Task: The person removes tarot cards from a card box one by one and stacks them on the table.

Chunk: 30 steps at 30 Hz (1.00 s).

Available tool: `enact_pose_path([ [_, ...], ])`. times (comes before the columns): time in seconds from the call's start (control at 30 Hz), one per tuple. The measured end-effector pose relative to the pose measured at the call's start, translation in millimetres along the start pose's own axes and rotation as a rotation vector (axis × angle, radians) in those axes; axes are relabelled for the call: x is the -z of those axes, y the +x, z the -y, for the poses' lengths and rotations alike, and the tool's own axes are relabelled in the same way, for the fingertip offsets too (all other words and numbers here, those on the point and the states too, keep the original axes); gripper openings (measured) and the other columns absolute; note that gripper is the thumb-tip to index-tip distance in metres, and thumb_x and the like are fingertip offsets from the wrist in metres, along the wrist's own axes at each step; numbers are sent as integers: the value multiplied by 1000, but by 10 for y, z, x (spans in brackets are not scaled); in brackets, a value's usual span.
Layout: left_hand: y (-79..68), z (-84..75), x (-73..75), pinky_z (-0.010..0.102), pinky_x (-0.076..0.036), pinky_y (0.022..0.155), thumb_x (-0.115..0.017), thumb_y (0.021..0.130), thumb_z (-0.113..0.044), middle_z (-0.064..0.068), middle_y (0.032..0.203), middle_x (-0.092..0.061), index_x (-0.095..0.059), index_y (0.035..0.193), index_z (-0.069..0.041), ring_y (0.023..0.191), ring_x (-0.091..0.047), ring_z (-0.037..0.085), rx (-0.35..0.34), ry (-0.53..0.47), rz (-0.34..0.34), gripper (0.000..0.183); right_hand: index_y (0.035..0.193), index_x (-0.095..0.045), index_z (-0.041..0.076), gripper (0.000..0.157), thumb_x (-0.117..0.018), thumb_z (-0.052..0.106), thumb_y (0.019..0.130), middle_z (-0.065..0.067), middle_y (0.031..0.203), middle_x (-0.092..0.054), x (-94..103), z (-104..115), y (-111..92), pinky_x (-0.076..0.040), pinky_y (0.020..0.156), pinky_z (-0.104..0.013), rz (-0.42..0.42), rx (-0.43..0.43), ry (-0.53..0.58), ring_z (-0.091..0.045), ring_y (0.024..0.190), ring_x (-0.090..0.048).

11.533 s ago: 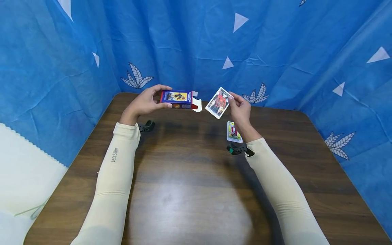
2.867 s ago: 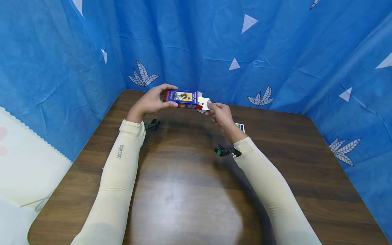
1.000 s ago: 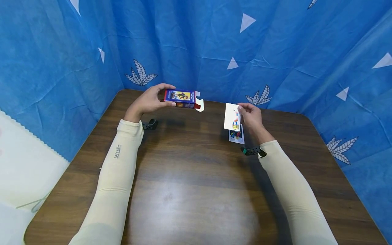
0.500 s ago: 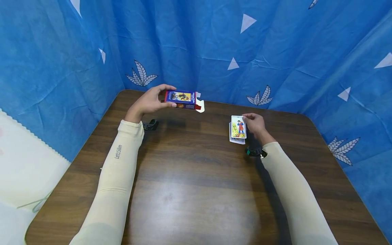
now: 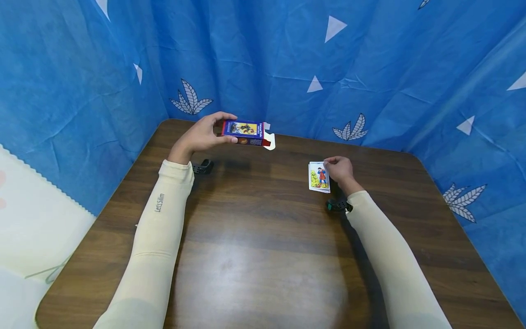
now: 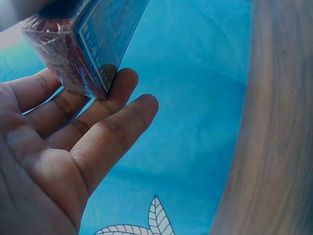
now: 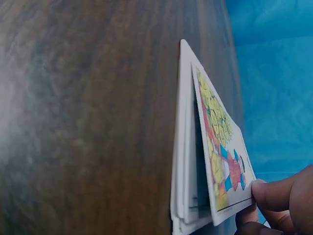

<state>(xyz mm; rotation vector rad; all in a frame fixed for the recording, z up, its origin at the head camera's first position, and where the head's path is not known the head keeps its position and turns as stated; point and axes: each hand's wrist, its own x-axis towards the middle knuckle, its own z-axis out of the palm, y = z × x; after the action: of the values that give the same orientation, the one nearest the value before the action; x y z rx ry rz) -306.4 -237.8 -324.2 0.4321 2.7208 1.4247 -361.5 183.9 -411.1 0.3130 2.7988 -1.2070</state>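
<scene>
My left hand grips the closed end of a blue and red tarot card box between thumb and fingers, above the far side of the table. The box's white end flap hangs open on the right. In the left wrist view, the box's red end has a clear wrap and rests against the fingers. My right hand pinches the edge of a face-up tarot card. As the right wrist view shows, this card tilts over a small pile of cards, its pinched side raised.
Underneath is a brown wooden table with rounded corners. A blue curtain with white triangles and leaves stands along its back and sides. A white cloth hangs at the left.
My right hand has drawn a card out of the box, carried it right and lowered it onto the pile, whose top picture has changed. The left hand keeps the box in nearly the same place.
</scene>
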Motion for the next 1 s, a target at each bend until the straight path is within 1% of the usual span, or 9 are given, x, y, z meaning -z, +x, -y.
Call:
enact_pose_path([
  [0.13,-5,9,3,47,-50,101,-77,83,-41,11,145,-44,-45,145,-19,123,-45,30,2,-1,0,73,118,-67,5,29,-54,22,99,-17,124,-60,-40,-5,-4,-47,87,-38,-9,-7,-43,-29,107,-53],
  [0.23,-3,11,1,47,-50,101,-78,83,-43,11,145,-44,-45,145,-19,123,-45,30,-1,3,-2,74,117,-68,6,28,-54,24,100,-17,124,-60,-61,-10,-12,-47,91,-43,-9,-10,-90,-30,107,-53],
  [0.47,-2,12,3,46,-50,100,-78,83,-42,12,144,-44,-45,144,-18,123,-46,30,-6,-11,1,74,114,-68,8,28,-54,26,99,-16,117,-61,-84,8,-14,-44,92,-45,-14,-3,-163,-30,105,-53],
  [0.63,-7,5,1,46,-50,99,-78,83,-41,12,143,-45,-45,144,-18,122,-46,29,-16,-10,-3,73,114,-67,7,27,-55,26,99,-16,117,-61,-92,11,-16,-45,93,-46,-14,-8,-163,-32,105,-53],
  [0.73,-11,1,-7,46,-50,99,-78,83,-42,12,143,-45,-45,144,-19,122,-46,29,-16,-7,-1,73,115,-65,6,32,-53,30,99,-16,120,-61,-92,17,-50,-45,95,-47,-36,5,-159,-31,108,-54],
  [0.8,-13,0,-11,46,-50,100,-78,83,-42,12,143,-45,-45,144,-19,122,-46,29,-15,-6,1,74,117,-63,5,36,-52,33,99,-16,121,-60,-101,74,-106,-46,94,-45,-62,41,-123,-30,108,-54],
  [0.83,-14,0,-12,46,-50,100,-78,83,-42,12,143,-45,-45,145,-19,122,-46,29,-14,-4,1,74,118,-63,4,37,-51,34,100,-16,121,-60,-111,127,-139,-46,92,-44,-75,78,-92,-29,106,-53],
  [0.9,-15,1,-11,46,-50,100,-78,83,-41,12,144,-45,-45,144,-19,123,-46,29,-14,-6,-2,73,117,-63,3,36,-52,33,100,-14,115,-61,-137,295,-233,-46,86,-39,-96,173,10,-25,100,-53],
  [1.0,-17,6,1,47,-50,101,-78,83,-39,12,143,-45,-46,144,-18,122,-47,30,-13,-17,-9,72,112,-64,3,29,-55,28,100,-5,100,-59,-193,636,-402,-42,73,-31,-54,331,209,-17,86,-49],
])
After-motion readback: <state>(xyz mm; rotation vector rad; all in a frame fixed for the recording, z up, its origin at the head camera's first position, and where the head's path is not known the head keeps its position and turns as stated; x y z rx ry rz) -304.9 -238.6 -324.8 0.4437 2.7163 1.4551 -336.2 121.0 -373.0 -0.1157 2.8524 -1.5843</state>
